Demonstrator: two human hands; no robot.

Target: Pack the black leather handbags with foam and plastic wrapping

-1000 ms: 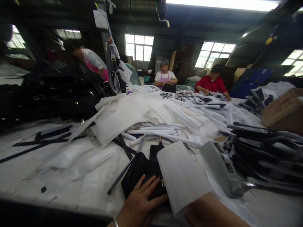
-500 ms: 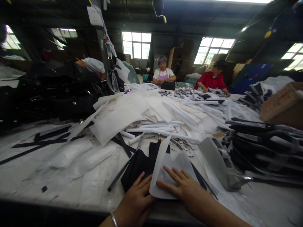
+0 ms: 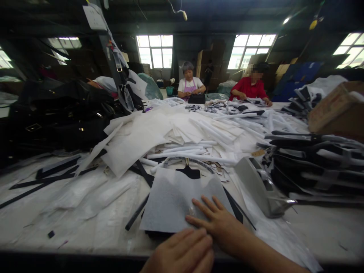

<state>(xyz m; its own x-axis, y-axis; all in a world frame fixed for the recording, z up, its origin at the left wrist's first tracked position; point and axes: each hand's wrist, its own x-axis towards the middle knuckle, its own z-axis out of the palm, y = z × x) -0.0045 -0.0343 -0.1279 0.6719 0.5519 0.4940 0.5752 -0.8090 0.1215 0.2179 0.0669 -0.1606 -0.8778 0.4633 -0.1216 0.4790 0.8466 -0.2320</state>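
A white sheet of thin paper (image 3: 170,201) lies spread over a black bag (image 3: 192,173), whose top flap with a gold buckle and wrapped handle (image 3: 167,161) shows beyond the far edge. My right hand (image 3: 218,223) rests on the sheet's right part, fingers spread and flat, holding nothing. At the sheet's near edge is my left hand (image 3: 182,252), its fingers stretched out side by side and nothing seen in them. Whether it touches the paper I cannot tell. Black straps (image 3: 136,212) stick out beside the bag.
A grey tape dispenser (image 3: 256,189) stands to the right, before stacked black bags (image 3: 307,170). White paper sheets (image 3: 142,132) pile up ahead. Clear plastic bags (image 3: 93,197) lie left. More black bags (image 3: 57,117) rise behind them. Two people sit across the table.
The paper's left part, folded up before, now lies flat over the bag. My left hand has moved off the bag toward me and right. My right hand stays on the sheet.
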